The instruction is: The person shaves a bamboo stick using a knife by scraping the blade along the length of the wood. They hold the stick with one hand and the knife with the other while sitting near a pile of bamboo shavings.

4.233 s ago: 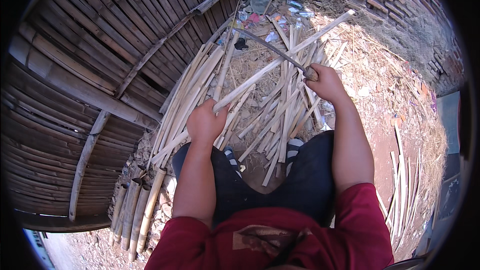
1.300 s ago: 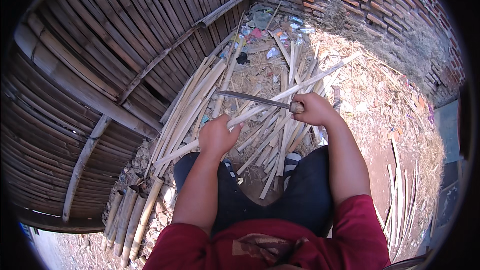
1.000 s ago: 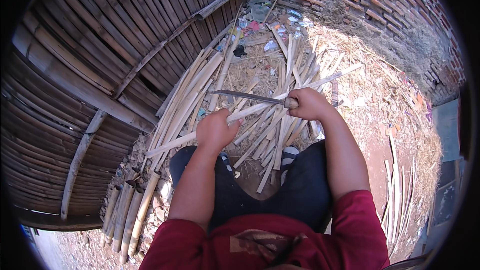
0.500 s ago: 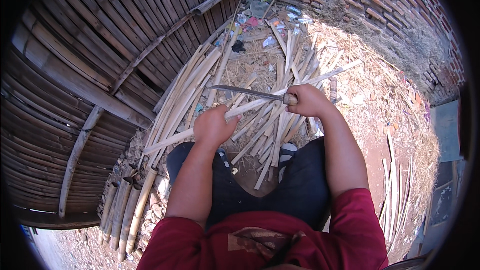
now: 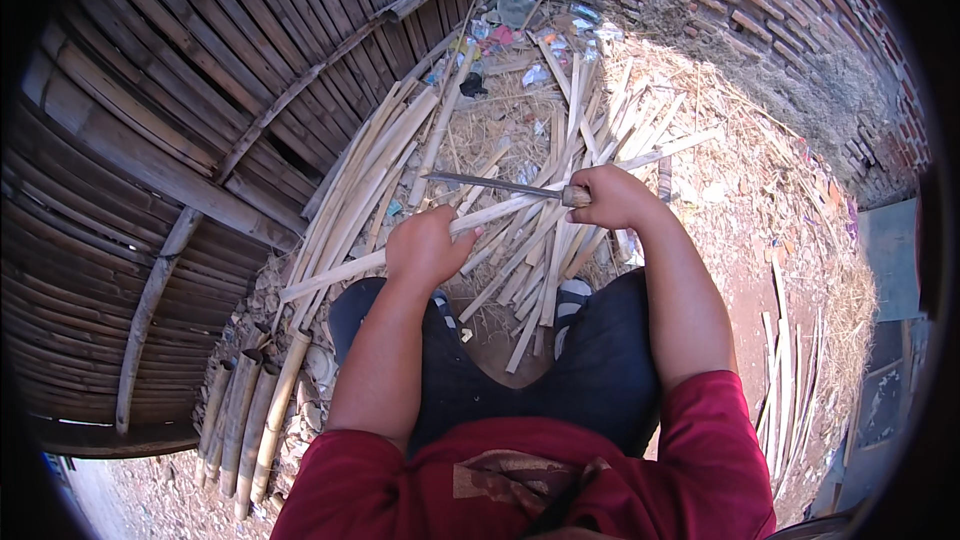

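Note:
A long pale bamboo strip (image 5: 335, 278) slants from lower left to upper right in front of me. My left hand (image 5: 424, 245) is closed around it, thumb along its upper side. In my right hand (image 5: 612, 198) is the wooden handle of a machete (image 5: 490, 183). Its dark blade points left and lies across or just above the strip; whether the edge touches cannot be made out. Beneath both hands lies a loose heap of split bamboo strips (image 5: 545, 270), partly covered by the held strip and the blade.
More long strips (image 5: 375, 175) lean along the bamboo wall (image 5: 200, 90) at left. Several uncut bamboo tubes (image 5: 240, 420) lie at lower left. Thin strips (image 5: 785, 380) rest at right. Litter (image 5: 500, 30) gathers in the far corner below a brick wall (image 5: 750, 0).
The strip's near end has shifted slightly left, and the machete a little left and down along with my right hand. Both grips stay the same.

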`<act>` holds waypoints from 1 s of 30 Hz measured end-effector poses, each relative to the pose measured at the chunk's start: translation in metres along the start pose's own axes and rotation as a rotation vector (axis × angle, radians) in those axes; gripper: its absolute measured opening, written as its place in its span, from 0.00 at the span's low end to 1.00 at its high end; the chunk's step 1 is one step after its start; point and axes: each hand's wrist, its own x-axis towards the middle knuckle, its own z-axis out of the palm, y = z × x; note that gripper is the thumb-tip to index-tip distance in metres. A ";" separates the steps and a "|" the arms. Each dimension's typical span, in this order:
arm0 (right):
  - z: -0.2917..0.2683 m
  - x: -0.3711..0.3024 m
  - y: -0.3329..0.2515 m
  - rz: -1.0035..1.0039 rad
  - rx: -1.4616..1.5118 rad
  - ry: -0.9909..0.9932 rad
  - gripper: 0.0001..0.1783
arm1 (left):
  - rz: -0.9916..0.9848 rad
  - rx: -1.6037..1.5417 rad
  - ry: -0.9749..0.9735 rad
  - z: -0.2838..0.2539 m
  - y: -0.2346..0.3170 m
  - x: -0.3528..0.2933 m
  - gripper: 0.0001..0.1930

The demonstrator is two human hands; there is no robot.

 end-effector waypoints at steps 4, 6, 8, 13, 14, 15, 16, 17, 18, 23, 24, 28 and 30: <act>0.001 0.003 0.000 -0.011 -0.018 -0.045 0.26 | 0.040 0.005 -0.026 -0.001 0.000 -0.001 0.25; 0.003 0.004 0.000 -0.010 -0.029 -0.054 0.26 | 0.061 0.007 -0.038 -0.003 0.002 -0.002 0.26; 0.006 0.006 0.002 -0.006 -0.040 -0.067 0.27 | 0.071 0.018 -0.057 -0.004 0.003 -0.002 0.26; 0.013 0.013 0.002 -0.015 -0.072 -0.108 0.28 | 0.068 0.031 -0.058 0.001 0.002 -0.001 0.27; 0.014 0.013 0.003 -0.019 -0.075 -0.116 0.29 | 0.067 0.034 -0.066 0.000 0.002 -0.001 0.27; 0.015 0.014 0.003 -0.019 -0.077 -0.121 0.29 | 0.067 0.037 -0.080 -0.002 0.004 -0.002 0.27; 0.016 0.015 0.003 -0.019 -0.079 -0.125 0.29 | 0.069 0.040 -0.093 -0.005 0.006 -0.002 0.27; 0.017 0.015 0.003 -0.019 -0.080 -0.128 0.29 | 0.070 0.043 -0.106 -0.007 0.007 -0.003 0.26; 0.017 0.015 0.002 -0.015 -0.081 -0.138 0.29 | 0.071 0.041 -0.106 -0.006 0.007 -0.003 0.26; 0.015 0.014 -0.001 -0.012 -0.094 -0.138 0.30 | 0.056 0.040 -0.122 -0.009 0.008 -0.003 0.27; 0.014 0.013 -0.002 -0.008 -0.099 -0.133 0.29 | 0.052 0.030 -0.099 -0.006 0.007 -0.002 0.27; 0.006 0.006 -0.016 0.005 -0.111 -0.085 0.28 | 0.002 0.012 -0.055 -0.004 0.003 -0.002 0.26; 0.001 0.002 -0.020 -0.007 -0.097 -0.035 0.27 | -0.023 0.011 -0.040 -0.006 0.004 -0.003 0.26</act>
